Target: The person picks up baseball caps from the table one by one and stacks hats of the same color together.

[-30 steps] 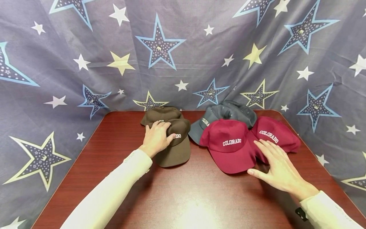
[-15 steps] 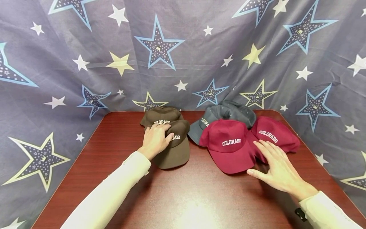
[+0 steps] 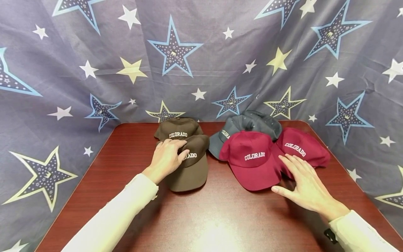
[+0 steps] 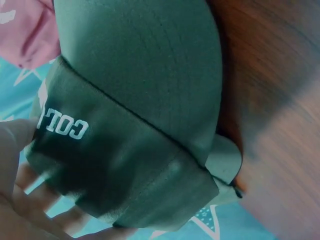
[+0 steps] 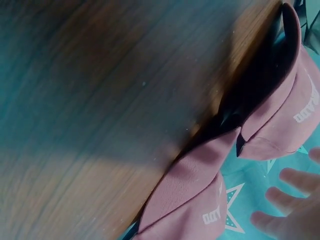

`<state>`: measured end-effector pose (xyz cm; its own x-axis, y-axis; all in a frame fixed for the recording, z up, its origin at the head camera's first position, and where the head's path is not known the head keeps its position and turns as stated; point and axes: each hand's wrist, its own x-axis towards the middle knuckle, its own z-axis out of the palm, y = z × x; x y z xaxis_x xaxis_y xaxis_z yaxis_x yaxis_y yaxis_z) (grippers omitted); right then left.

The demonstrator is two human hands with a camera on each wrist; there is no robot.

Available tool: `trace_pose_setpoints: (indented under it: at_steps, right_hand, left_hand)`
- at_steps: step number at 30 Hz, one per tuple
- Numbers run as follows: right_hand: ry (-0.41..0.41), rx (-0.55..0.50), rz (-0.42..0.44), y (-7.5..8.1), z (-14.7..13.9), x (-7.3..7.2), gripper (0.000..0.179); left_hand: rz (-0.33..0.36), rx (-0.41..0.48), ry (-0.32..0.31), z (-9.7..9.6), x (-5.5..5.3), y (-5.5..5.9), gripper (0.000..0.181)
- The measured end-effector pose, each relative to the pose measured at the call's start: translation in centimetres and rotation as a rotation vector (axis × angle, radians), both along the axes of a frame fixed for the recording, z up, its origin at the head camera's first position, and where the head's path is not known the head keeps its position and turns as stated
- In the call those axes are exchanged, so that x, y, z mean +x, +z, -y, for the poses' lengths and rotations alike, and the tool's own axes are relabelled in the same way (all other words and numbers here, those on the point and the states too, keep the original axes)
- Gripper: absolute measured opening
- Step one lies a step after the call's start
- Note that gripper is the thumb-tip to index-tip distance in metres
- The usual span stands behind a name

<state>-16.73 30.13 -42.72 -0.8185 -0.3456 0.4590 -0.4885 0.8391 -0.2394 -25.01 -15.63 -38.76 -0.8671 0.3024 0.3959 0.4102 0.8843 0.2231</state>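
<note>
My left hand (image 3: 167,157) grips the crown of the front brown cap (image 3: 189,177), its thumb beside the white lettering and its fingers over the far side. In the left wrist view, the thumb (image 4: 14,145) and fingers reach round that crown, and its brim spreads above. Directly behind stands a second brown cap (image 3: 177,125), "COLORADO" showing across its front. On the right, my right hand (image 3: 305,185) is spread with straight fingers and overlaps the lower part of the right red cap (image 3: 303,145). The front red cap (image 3: 252,150) lies just left of those fingers.
A blue-grey cap (image 3: 245,123) sits behind the front red cap, partly covered by it. The caps stand toward the back of a reddish-brown wooden table (image 3: 217,210). A grey star-patterned cloth (image 3: 201,42) hangs close behind the table's far edge.
My left hand has drawn the front brown cap a little toward me, uncovering the rear brown cap's lettering. My right hand and the red caps stay in place.
</note>
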Motion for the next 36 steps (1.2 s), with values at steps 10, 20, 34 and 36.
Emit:
trace_pose_setpoints:
  at_steps: [10,20,34,36]
  right_hand:
    - [0.021,0.007,-0.013,0.0,0.7,0.3,0.101]
    - [0.037,0.017,-0.019,0.0,1.3,0.4,0.099]
    - [0.055,0.020,-0.030,0.0,1.9,0.3,0.101]
    - [0.055,0.020,-0.030,0.0,1.9,0.4,0.101]
  left_hand:
    - [-0.041,-0.015,-0.048,1.0,2.9,1.1,0.037]
    - [-0.048,-0.018,-0.058,2.2,5.2,1.3,0.035]
    - [-0.047,-0.022,-0.085,3.4,7.5,1.0,0.033]
    - [-0.046,-0.027,-0.087,3.4,7.9,1.0,0.033]
